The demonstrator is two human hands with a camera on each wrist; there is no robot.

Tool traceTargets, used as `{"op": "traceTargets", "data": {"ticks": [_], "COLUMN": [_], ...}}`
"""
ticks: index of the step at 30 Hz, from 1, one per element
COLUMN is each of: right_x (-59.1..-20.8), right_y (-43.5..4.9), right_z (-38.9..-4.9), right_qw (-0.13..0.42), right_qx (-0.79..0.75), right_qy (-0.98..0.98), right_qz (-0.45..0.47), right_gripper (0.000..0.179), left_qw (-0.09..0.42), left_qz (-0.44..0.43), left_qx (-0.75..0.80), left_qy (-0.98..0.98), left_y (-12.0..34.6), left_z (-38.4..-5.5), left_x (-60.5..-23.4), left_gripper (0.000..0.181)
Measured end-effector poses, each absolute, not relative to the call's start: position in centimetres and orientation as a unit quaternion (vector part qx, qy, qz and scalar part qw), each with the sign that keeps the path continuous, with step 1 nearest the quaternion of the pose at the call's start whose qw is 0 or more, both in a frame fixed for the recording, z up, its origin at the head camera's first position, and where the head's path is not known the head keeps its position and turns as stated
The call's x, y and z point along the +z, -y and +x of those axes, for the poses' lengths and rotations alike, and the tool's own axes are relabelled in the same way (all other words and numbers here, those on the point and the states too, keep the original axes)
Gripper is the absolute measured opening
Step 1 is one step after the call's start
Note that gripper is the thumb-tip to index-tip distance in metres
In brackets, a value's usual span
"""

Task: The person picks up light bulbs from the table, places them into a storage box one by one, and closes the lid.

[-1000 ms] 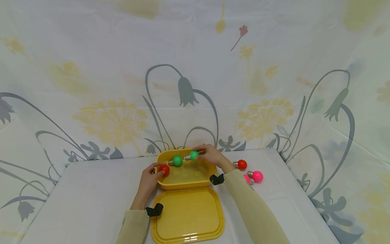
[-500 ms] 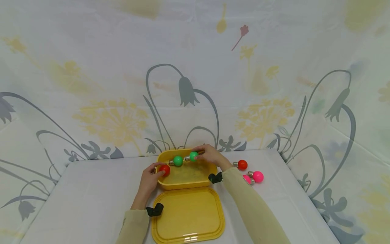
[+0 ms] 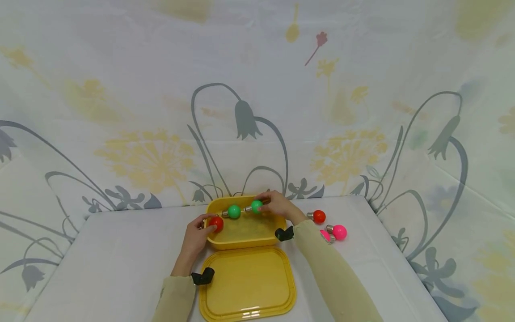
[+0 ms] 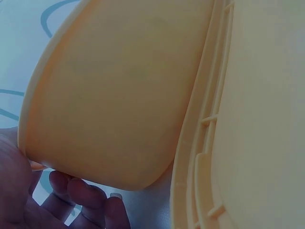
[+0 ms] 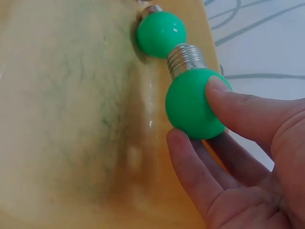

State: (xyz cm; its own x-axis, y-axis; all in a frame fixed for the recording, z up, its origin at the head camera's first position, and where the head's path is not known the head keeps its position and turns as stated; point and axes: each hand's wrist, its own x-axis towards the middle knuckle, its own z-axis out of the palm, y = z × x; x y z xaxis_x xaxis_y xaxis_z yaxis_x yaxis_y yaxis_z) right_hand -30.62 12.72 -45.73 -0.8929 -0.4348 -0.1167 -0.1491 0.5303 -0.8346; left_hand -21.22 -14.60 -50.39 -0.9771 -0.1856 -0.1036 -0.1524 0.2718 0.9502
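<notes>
In the head view a yellow plastic container [image 3: 241, 245] stands at the back of the table. My left hand [image 3: 196, 235] grips its left wall, thumb over the rim beside a red light bulb [image 3: 216, 223] lying inside. The left wrist view shows the fingers [image 4: 88, 193] curled against the container's outside; no bulb is visible there. Above the container's back right part, my right hand [image 3: 276, 205] pinches a green light bulb [image 5: 190, 102] by its globe between thumb and fingers, metal base pointing left. Another green bulb [image 3: 234, 211] lies inside, close to that base.
The yellow lid [image 3: 247, 284] lies flat directly in front of the container. To the right on the white table [image 3: 132, 250] lie a red bulb [image 3: 319, 217] and two pink bulbs, one [image 3: 339, 232] in full view and one [image 3: 325, 235] partly behind the right sleeve. A flower-patterned cloth hangs behind.
Almost nothing differs. Both hands keep their places, and the green bulb stays in the right hand; the whole head view shifts very slightly.
</notes>
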Motion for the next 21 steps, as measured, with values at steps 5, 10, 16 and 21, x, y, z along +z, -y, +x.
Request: {"op": "traceTargets", "data": {"ticks": [5,10,16,21], "right_x": [-45.46,-45.24,-45.37,-45.24], "right_y": [-12.58,-12.61,-12.69,-12.58], "right_z": [-30.47,-30.49,-30.60,-30.55], "right_qw": [0.160,0.170,0.179,0.181], "right_qx": [-0.451,-0.447,-0.432,-0.424], "right_qy": [-0.861,-0.861,-0.869,-0.871], "right_qz": [-0.174,-0.169,-0.165,-0.167], "right_gripper": [0.035,0.036,0.035,0.034], "left_qw": [0.010,0.011,0.008,0.006], "left_qz": [0.109,0.110,0.112,0.113], "left_qx": [-0.593,-0.589,-0.584,-0.582], "left_qy": [0.798,0.800,0.804,0.805], "left_y": [14.61,14.56,14.55,14.58], "left_z": [-21.19,-21.12,-21.12,-21.17], "left_x": [-50.21,-50.05,-50.18,-50.26], "left_gripper": [0.032,0.032,0.032,0.033]}}
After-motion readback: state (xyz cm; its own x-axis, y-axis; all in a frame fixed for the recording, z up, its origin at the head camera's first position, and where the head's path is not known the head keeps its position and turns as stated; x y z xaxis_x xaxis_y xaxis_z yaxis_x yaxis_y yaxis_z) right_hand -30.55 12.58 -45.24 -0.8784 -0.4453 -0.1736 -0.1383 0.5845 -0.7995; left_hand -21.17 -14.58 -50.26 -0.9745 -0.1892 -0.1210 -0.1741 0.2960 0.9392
